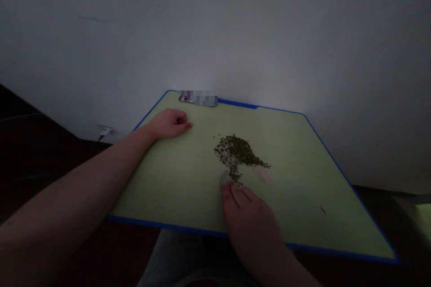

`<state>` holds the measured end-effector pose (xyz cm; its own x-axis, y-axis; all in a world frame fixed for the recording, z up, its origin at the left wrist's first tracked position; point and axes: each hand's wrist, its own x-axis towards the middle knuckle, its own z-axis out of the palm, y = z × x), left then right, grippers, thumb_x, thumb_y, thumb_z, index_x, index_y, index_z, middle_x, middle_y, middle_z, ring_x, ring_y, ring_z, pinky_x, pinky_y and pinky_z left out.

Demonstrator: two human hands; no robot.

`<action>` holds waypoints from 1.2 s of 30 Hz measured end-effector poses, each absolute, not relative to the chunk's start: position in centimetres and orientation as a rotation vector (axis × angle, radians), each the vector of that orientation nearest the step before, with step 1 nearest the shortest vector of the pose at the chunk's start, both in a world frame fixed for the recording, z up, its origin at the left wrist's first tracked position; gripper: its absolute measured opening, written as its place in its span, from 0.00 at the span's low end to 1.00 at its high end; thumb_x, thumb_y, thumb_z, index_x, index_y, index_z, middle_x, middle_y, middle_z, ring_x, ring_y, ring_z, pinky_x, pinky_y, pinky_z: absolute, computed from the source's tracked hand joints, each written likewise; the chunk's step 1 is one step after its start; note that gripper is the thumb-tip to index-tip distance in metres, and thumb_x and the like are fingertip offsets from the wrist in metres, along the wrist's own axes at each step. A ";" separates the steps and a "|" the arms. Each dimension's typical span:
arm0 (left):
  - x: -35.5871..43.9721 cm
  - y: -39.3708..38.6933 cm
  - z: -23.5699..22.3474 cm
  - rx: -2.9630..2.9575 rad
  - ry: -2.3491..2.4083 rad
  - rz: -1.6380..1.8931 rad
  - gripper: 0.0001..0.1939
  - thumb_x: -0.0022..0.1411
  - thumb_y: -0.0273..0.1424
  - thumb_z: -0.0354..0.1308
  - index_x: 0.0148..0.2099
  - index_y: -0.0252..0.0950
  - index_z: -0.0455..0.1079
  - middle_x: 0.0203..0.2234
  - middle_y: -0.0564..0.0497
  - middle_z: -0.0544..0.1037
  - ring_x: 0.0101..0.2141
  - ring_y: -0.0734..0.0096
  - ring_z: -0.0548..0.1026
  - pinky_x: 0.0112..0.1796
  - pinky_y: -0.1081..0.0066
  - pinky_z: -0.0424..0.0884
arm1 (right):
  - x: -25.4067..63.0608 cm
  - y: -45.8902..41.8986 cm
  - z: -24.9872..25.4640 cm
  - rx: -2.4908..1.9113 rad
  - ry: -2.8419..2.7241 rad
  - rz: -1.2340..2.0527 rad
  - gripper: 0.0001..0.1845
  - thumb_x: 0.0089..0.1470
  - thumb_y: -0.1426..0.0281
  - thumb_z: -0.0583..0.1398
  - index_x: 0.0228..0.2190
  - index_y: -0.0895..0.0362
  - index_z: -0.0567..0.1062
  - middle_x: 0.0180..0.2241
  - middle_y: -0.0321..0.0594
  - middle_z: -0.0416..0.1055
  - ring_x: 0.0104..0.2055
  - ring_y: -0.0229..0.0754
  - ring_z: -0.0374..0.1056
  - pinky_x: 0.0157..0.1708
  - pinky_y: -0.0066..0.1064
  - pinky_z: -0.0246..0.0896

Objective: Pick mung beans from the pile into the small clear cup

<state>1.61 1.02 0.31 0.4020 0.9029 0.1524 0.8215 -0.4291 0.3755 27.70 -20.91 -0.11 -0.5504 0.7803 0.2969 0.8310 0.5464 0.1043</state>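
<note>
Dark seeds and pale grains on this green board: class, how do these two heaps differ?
The dark seeds are olive-green, the pale grains whitish. The dark seeds make a much larger, denser heap; the pale grains form a thin patch. The dark seeds stand out against the board, while the pale grains barely do. Both lie loose on the green board, near the right hand.

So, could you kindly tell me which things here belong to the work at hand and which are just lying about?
Part of the work: right hand, left hand, dark green seeds, pale grains, green blue-edged board.
Just lying about: blurred object, wall plug, dark speck.
</note>
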 end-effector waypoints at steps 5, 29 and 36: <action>1.6 1.0 0.3 2.392 1.524 0.498 0.19 0.56 0.47 0.52 0.25 0.36 0.64 0.16 0.55 0.65 0.20 0.75 0.62 0.25 0.71 0.55 | 29.0 -22.1 -0.9 -1.200 -2.552 -0.315 0.26 0.46 0.84 0.53 0.49 0.67 0.74 0.47 0.53 0.76 0.39 0.49 0.72 0.35 0.38 0.72; 1.9 0.9 0.5 2.397 1.560 0.485 0.19 0.56 0.46 0.53 0.25 0.35 0.65 0.16 0.55 0.65 0.21 0.76 0.61 0.26 0.71 0.54 | 36.6 -19.2 0.5 -1.357 -2.218 0.214 0.12 0.62 0.73 0.52 0.43 0.57 0.74 0.36 0.42 0.77 0.39 0.43 0.71 0.37 0.33 0.69; 1.8 1.0 0.5 2.390 1.565 0.464 0.19 0.55 0.47 0.53 0.25 0.35 0.66 0.17 0.55 0.66 0.21 0.75 0.62 0.26 0.71 0.55 | 35.8 -18.8 0.7 -1.312 -2.219 0.393 0.12 0.62 0.73 0.51 0.42 0.56 0.74 0.35 0.41 0.76 0.39 0.42 0.71 0.40 0.34 0.67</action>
<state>1.84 0.97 0.48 0.3735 0.9187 0.1285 0.8400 -0.3937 0.3733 35.81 -18.76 0.74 -0.3900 0.8733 0.2919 0.7200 0.4868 -0.4946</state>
